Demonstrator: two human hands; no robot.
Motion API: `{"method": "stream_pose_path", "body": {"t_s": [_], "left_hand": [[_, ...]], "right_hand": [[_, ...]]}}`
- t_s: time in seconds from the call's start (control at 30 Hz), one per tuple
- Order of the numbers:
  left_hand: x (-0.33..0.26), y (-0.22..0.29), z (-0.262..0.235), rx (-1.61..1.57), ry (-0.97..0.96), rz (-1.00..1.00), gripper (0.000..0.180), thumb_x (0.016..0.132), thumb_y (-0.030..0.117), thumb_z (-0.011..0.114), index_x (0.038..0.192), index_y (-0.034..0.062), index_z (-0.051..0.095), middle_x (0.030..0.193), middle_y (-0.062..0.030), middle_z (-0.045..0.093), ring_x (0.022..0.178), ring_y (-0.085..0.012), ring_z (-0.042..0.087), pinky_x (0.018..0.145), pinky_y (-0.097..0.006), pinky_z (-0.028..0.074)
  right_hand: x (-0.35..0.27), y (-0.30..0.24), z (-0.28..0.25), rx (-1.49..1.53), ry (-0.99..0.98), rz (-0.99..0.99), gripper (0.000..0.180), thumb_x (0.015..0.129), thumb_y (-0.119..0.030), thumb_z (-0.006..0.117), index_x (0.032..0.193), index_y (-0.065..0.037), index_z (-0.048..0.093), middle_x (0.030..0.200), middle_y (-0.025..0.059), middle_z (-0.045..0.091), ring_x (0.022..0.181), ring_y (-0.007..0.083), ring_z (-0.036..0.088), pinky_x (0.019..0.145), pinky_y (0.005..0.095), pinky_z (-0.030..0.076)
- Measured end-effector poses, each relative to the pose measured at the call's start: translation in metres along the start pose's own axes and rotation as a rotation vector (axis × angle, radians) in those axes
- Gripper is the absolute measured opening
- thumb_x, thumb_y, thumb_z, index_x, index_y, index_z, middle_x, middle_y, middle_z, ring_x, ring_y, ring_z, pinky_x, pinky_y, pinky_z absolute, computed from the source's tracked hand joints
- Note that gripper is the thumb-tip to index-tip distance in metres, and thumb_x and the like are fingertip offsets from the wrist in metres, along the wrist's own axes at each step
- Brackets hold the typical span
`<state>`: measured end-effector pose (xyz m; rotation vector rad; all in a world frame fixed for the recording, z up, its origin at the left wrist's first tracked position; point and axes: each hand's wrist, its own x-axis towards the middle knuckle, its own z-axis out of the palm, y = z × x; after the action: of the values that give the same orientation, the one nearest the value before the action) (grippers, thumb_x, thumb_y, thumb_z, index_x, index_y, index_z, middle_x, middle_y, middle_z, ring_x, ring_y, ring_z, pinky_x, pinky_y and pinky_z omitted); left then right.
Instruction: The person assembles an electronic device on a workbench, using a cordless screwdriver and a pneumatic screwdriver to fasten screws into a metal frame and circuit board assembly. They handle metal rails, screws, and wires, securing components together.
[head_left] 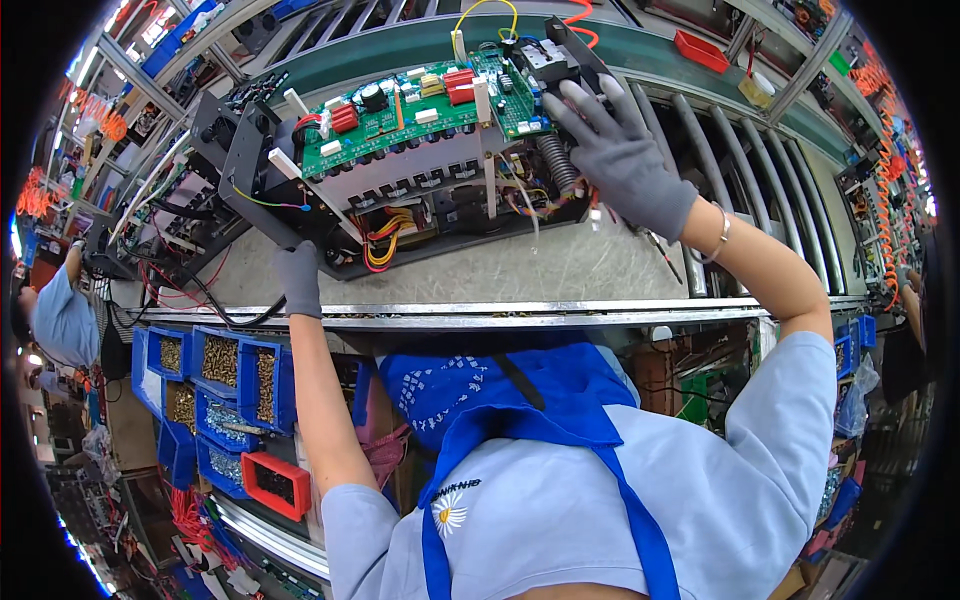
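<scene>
An open electrical unit with a black metal chassis (262, 165) stands on the metal-topped bench in front of me. Along its top lies a green circuit board (385, 125) with red, yellow and black parts. Below the board show black clips, and red and yellow wires (381, 240). My left hand (297, 278), in a grey glove, is closed at the chassis's near left corner; its fingertips are partly hidden. My right hand (625, 150), also gloved in grey, reaches over the unit's right end, fingers stretched out beside a metal-and-black block (545, 62) and a ribbed grey hose (558, 163).
Metal rollers (735, 190) run to the right of the unit. A green conveyor belt (640, 50) passes behind, with a red tray (701, 51) on its far side. Blue bins (222, 362) of screws and a red bin (276, 485) sit below left. Another person (65, 315) is at far left.
</scene>
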<state>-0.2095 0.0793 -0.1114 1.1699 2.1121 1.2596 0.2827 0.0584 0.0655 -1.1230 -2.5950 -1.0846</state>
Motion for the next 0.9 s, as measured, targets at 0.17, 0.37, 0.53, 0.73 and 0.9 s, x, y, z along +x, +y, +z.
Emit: {"method": "stream_pose_path", "body": {"t_s": [0.17, 0.37, 0.53, 0.73, 0.9], "left_hand": [[-0.016, 0.006, 0.002, -0.151, 0.009, 0.143, 0.023, 0.077, 0.011, 0.064, 0.093, -0.0051, 0.06, 0.08, -0.0112, 0.065, 0.07, -0.019, 0.059, 0.064, -0.035, 0.046], [-0.065, 0.028, -0.022, 0.014, -0.074, 0.326, 0.035, 0.088, 0.007, 0.062, 0.121, -0.0021, 0.056, 0.106, -0.0122, 0.066, 0.095, -0.0168, 0.062, 0.082, -0.03, 0.048], [-0.114, 0.028, -0.064, -0.015, 0.011, 0.285, 0.052, 0.092, 0.003, 0.057, 0.143, 0.0043, 0.044, 0.126, -0.0156, 0.062, 0.115, -0.0218, 0.06, 0.097, -0.03, 0.046], [-0.167, 0.008, -0.13, 0.14, 0.302, 0.22, 0.048, 0.093, 0.0, 0.056, 0.139, 0.0026, 0.048, 0.125, -0.0146, 0.063, 0.111, -0.0218, 0.062, 0.095, -0.033, 0.048], [-0.224, -0.008, -0.151, 0.477, 0.479, 0.251, 0.047, 0.086, 0.013, 0.066, 0.132, 0.0071, 0.057, 0.124, -0.0149, 0.064, 0.116, -0.0291, 0.062, 0.097, -0.038, 0.048]], "right_hand": [[-0.024, 0.001, -0.006, 0.115, 0.015, -0.009, 0.021, 0.076, -0.015, 0.06, 0.095, -0.014, 0.07, 0.143, 0.0045, 0.048, 0.141, 0.0223, 0.033, 0.12, 0.0511, 0.008], [-0.048, -0.016, -0.021, 0.332, -0.129, 0.034, 0.024, 0.073, -0.012, 0.066, 0.097, -0.017, 0.069, 0.135, 0.0053, 0.053, 0.141, 0.0249, 0.033, 0.12, 0.0508, 0.008], [-0.059, -0.034, -0.036, 0.494, -0.096, 0.065, 0.028, 0.07, -0.012, 0.07, 0.097, -0.016, 0.066, 0.132, 0.0055, 0.055, 0.133, 0.0289, 0.04, 0.115, 0.0524, 0.02], [-0.047, -0.069, -0.04, 0.833, -0.035, 0.073, 0.033, 0.074, -0.018, 0.072, 0.105, -0.01, 0.063, 0.133, 0.0116, 0.054, 0.126, 0.0356, 0.046, 0.104, 0.0475, 0.038], [-0.024, -0.099, -0.067, 0.827, 0.291, 0.473, 0.04, 0.074, -0.001, 0.062, 0.113, -0.007, 0.068, 0.138, 0.0152, 0.052, 0.134, 0.0343, 0.043, 0.11, 0.0442, 0.036]]}}
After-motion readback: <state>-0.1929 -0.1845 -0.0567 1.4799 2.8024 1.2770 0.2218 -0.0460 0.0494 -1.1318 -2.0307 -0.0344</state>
